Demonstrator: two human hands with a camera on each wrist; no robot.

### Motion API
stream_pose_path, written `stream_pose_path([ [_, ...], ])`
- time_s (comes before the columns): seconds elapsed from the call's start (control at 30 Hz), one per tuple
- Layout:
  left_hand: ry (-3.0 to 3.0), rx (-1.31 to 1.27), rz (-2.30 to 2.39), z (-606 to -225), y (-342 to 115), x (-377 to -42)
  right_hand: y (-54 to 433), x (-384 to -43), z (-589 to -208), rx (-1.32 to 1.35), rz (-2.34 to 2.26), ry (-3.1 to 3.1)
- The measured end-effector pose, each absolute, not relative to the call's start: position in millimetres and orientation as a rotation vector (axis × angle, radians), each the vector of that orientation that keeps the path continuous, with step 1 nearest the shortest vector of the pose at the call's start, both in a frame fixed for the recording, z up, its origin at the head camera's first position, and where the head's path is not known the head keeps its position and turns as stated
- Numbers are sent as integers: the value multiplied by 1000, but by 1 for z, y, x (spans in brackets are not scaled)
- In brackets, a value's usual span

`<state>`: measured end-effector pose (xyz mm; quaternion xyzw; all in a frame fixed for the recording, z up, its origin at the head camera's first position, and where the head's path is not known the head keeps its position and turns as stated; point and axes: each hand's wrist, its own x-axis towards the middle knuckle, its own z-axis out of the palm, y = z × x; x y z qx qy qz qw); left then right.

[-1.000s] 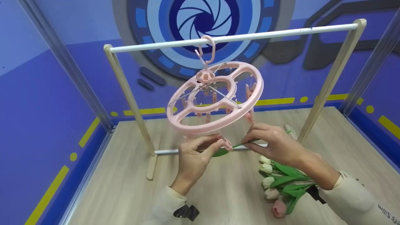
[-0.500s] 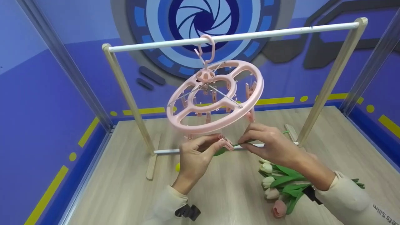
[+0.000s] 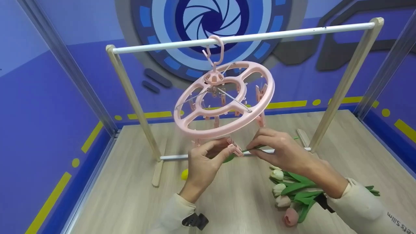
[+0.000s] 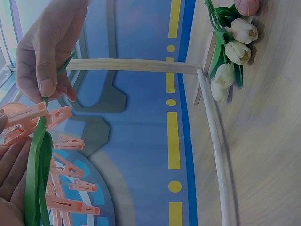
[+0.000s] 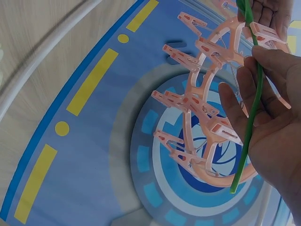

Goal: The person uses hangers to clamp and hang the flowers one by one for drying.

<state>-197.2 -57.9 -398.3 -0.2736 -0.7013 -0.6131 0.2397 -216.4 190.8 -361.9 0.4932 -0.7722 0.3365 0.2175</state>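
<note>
My left hand (image 3: 204, 162) pinches a pink clothespin (image 3: 237, 150) between thumb and fingers, below the near rim of a round pink clip hanger (image 3: 224, 131). My right hand (image 3: 281, 146) holds the green stem (image 5: 256, 106) of an artificial flower just right of that clothespin. In the left wrist view the stem runs through the clothespin's end, and long green leaves (image 4: 33, 174) lie along the left palm. A yellow blossom (image 3: 184, 174) shows beside the left wrist, the part between hidden by the hand. The stem's cut end juts out past the right hand.
The hanger hooks over the white bar (image 3: 292, 33) of a wooden-legged rack (image 3: 344, 84). More pink clothespins (image 3: 260, 92) dangle around its ring. White and pink tulips (image 3: 294, 193) lie bunched on the table (image 3: 130, 208) under the right forearm. Patterned blue walls stand behind and at the sides.
The right hand has shifted slightly left, toward the clothespin, with the stem. The yellow blossom has come into view left of the left wrist. The left hand keeps its grip on the clothespin.
</note>
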Motion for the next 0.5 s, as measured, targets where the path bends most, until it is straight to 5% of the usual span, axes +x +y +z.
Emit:
stream_pose_path([
  [0.5, -1920, -702, -1561, -396, -74, -192, 199, -215, -363, 1314, 920, -2227],
])
